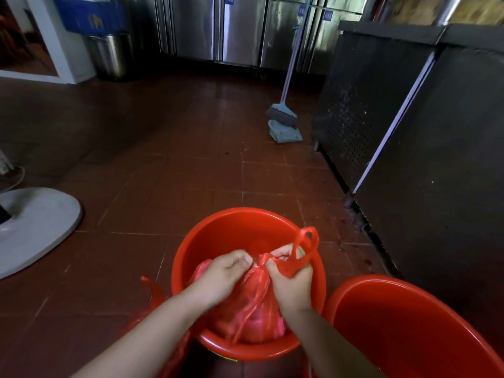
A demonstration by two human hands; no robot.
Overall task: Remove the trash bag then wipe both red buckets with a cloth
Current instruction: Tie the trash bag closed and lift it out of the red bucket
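A red trash bag [255, 304] sits inside the nearer red bucket [231, 227], its neck gathered at the top. My left hand [222, 274] pinches the bag's neck from the left. My right hand [293, 279] grips the twisted handle loop of the bag, which sticks up over the bucket's right side. A second red bucket [409, 323] stands close by at the lower right. Another bit of red plastic [152, 293] hangs outside the first bucket on its left.
A blue cloth [285, 132] lies on the red tile floor under a broom [282, 110]. A dark metal counter [436, 132] runs along the right. A grey round fan base [32, 225] sits left. Steel fridges [240, 28] and a steel bin [111, 55] stand behind.
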